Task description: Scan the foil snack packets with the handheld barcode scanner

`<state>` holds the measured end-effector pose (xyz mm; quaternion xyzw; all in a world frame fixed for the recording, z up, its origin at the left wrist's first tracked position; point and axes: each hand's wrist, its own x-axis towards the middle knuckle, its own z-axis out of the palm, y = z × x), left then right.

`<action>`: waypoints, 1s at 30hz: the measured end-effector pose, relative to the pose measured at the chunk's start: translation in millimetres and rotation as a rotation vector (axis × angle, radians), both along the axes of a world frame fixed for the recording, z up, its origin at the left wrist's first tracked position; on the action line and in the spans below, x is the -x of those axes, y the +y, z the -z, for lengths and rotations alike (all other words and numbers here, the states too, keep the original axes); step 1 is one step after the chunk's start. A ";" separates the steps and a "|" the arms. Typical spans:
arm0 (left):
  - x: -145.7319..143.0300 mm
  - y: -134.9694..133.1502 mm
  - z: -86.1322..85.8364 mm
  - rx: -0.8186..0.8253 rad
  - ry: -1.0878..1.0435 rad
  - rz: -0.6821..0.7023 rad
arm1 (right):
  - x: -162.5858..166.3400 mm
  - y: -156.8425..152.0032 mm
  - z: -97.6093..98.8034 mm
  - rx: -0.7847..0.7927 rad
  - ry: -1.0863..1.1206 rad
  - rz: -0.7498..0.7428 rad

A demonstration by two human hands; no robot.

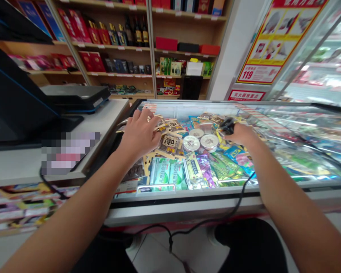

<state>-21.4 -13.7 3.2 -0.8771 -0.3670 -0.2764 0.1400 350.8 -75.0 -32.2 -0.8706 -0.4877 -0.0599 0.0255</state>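
Note:
A chest freezer (187,195) with a glass lid stands in front of me, full of wrapped ice creams and round tubs. My left hand (140,132) rests flat, fingers spread, on the lid's left part above brown and gold packets (170,144). My right hand (240,133) is closed around a black handheld scanner (227,125) over the middle of the lid. The scanner's black cable (238,201) runs down past the freezer's front edge to the floor. Two round tubs (200,142) lie between my hands.
A counter (108,117) on the left holds a black screen (14,102) and a dark flat device (76,96). Wooden shelves (147,49) with boxes and bottles line the back wall. A glass-door cooler (324,68) stands at right. Snack packs (22,208) fill the counter's front.

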 end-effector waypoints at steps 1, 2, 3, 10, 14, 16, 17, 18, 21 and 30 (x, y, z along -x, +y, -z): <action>-1.9 -1.8 0.3 -0.001 -0.026 0.044 | 2.2 -1.0 -1.3 -0.018 0.013 -0.014; -4.4 -4.0 0.8 0.005 -0.064 0.102 | 5.0 -2.0 -3.1 -0.050 0.043 -0.037; -7.4 -6.5 1.4 0.029 -0.113 0.170 | 8.4 -3.0 -5.4 -0.092 0.089 -0.076; -33.9 -25.8 5.3 0.919 -0.528 0.414 | 55.9 -8.2 -19.4 -0.486 0.580 -0.443; -40.4 -27.8 6.2 1.217 -0.630 0.384 | 97.7 -15.1 -21.3 -0.524 0.804 -0.651; -41.7 -26.6 7.8 1.288 -0.694 0.388 | 115.4 -18.8 -21.5 -0.534 0.864 -0.727; -42.2 -26.0 8.6 1.313 -0.725 0.400 | 122.3 -20.2 -21.4 -0.547 0.879 -0.753; -42.9 -25.6 9.4 1.332 -0.751 0.412 | 127.7 -21.3 -21.3 -0.563 0.885 -0.771; -44.9 -25.1 10.8 1.359 -0.836 0.396 | 135.1 -22.3 -20.6 -0.598 0.896 -0.792; -30.9 -2.6 3.2 1.223 -1.050 0.177 | 108.4 -28.1 -31.2 -0.540 0.879 -0.601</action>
